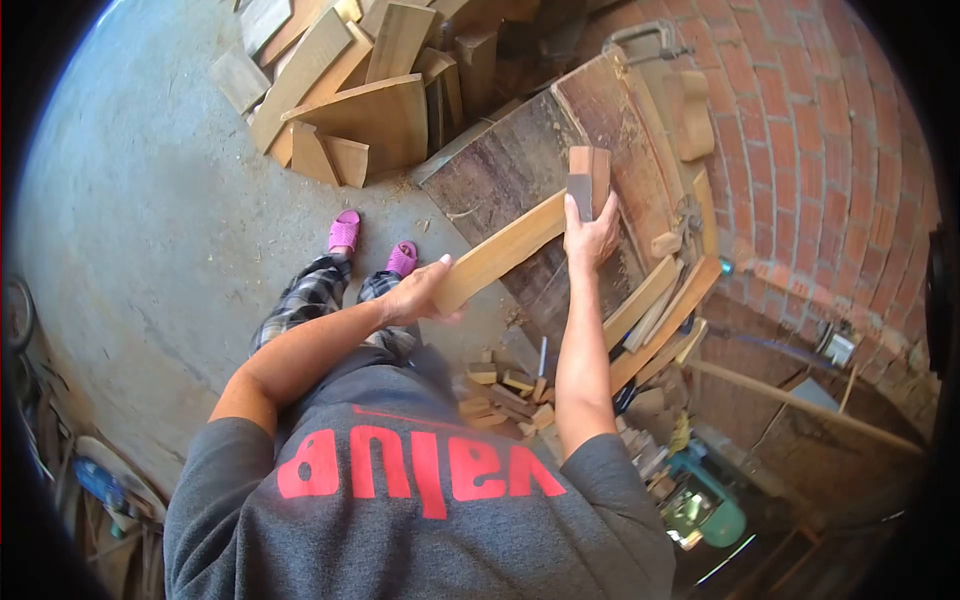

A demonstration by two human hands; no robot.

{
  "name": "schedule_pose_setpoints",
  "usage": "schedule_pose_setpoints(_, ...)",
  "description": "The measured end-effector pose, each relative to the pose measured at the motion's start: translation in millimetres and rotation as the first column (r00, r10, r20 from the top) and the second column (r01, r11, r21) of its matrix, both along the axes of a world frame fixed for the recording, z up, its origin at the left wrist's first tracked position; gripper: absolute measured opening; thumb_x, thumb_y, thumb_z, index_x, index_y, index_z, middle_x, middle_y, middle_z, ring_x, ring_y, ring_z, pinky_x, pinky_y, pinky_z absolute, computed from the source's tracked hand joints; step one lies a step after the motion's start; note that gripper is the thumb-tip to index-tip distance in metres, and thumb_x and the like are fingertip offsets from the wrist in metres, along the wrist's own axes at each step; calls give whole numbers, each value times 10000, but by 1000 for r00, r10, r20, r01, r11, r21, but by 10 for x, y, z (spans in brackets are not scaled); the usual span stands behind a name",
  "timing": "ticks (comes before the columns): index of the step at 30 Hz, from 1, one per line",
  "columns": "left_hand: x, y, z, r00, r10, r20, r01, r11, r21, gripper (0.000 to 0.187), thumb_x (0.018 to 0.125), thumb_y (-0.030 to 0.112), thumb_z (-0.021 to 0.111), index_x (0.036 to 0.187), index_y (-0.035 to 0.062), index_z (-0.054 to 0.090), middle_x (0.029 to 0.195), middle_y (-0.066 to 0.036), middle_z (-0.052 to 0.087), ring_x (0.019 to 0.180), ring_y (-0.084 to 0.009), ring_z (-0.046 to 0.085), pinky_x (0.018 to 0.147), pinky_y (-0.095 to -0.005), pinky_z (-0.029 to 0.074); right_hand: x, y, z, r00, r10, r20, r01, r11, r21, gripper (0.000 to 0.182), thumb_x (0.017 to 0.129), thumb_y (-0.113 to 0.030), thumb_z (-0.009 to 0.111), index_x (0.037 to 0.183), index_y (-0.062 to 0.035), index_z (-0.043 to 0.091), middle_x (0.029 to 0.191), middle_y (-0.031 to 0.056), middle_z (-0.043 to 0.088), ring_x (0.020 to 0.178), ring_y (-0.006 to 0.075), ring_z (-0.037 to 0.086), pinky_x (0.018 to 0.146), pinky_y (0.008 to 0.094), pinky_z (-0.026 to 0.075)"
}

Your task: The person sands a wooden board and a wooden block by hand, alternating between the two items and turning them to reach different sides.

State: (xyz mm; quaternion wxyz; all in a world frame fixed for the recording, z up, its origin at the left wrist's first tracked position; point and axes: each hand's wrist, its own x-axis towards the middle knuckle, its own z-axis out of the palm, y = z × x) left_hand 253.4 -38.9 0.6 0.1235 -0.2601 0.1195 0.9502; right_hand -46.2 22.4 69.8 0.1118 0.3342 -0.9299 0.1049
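My left hand (415,290) is closed around the near end of a flat, light-coloured wooden board (505,250). That board slants up to the right, and its far end reaches the block in my other hand. My right hand (590,238) grips a reddish-brown wooden block (592,160) with a dark grey patch on its lower side, thumb on the left and fingers on the right. Both hands are over or beside a worn wooden workbench (510,160) strewn with sawdust.
A heap of wood offcuts (350,110) lies on the concrete floor (170,210) ahead. A metal clamp (650,45) grips the bench's far corner. Curved wood strips (670,320) rest at the right, near a brick wall (800,130). A green machine (715,505) stands lower right.
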Motion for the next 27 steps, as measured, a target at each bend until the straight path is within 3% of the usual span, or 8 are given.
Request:
schedule_pose_setpoints(2, 24, -22, 74, 992, -127, 16, 102, 714, -692, 581, 1041, 528, 374, 1183, 11, 597, 1010, -182, 685, 915, -308, 680, 815, -424, 540, -19, 36, -39, 996, 91, -25, -91, 996, -20, 825, 766, -515, 775, 1373, -33, 490, 1172, 237, 618, 1067, 425, 594, 880, 516, 469)
schedule_pose_setpoints(5, -42, -56, 184, 973, -187, 138, 200, 369, -908, 552, 1027, 497, 424, 1080, -19, 613, 1002, -246, 681, 971, -403, 662, 861, -459, 511, -31, 51, -54, 987, 154, -35, -156, 985, -74, 818, 770, -481, 784, 1376, -22, 484, 1181, 248, 616, 1070, 435, 592, 901, 521, 461)
schedule_pose_setpoints(13, -139, 486, 230, 975, 170, 141, 77, 333, -940, 484, 1018, 432, 463, 950, -28, 596, 933, -298, 643, 953, -492, 601, 829, -547, 460, -122, 130, -130, 942, 192, 276, -69, 914, -399, 848, 800, -408, 798, 1420, 38, 430, 1371, 262, 528, 1247, 382, 540, 1016, 458, 438)
schedule_pose_setpoints(15, -213, 676, 133, 950, 307, 58, 17, 136, -991, 461, 1049, 392, 452, 907, -36, 549, 720, -233, 565, 698, -395, 623, 648, -454, 484, 17, 159, -125, 895, 98, 435, 170, 827, -535, 808, 823, -349, 799, 1421, 45, 426, 1367, 255, 532, 1236, 354, 547, 1026, 449, 441)
schedule_pose_setpoints(18, -423, 741, 323, 903, 420, 87, -104, 412, -905, 488, 1067, 427, 412, 868, 4, 553, 655, -56, 510, 552, -126, 549, 484, -335, 449, 134, 379, -101, 877, 110, 468, 214, 782, -585, 778, 835, -320, 801, 1410, 54, 434, 1341, 243, 548, 1190, 320, 565, 999, 429, 460)
schedule_pose_setpoints(23, -555, 952, 439, 925, 377, 52, -169, 529, -832, 479, 1063, 465, 400, 907, 61, 604, 629, -4, 503, 486, -113, 470, 460, -269, 382, 244, 957, 74, 761, 194, 619, 308, 732, -607, 732, 835, -290, 808, 1383, 48, 460, 1271, 197, 580, 1105, 268, 587, 936, 396, 486)
schedule_pose_setpoints(25, -580, 993, 495, 951, 274, 144, -189, 882, -432, 474, 1049, 501, 419, 946, 89, 630, 636, -2, 529, 479, -130, 469, 463, -263, 368, 237, 1232, 90, 762, 174, 624, 324, 732, -600, 728, 834, -289, 808, 1379, 47, 463, 1259, 194, 587, 1093, 264, 593, 929, 393, 491)
schedule_pose_setpoints(27, -715, 1059, 501, 953, 221, 207, -153, 941, -301, 459, 1036, 510, 439, 960, 103, 639, 663, -9, 554, 515, -141, 486, 488, -287, 379, 233, 1421, 125, 765, 150, 626, 341, 730, -592, 723, 834, -289, 808, 1376, 46, 467, 1248, 191, 595, 1082, 260, 599, 921, 391, 495)
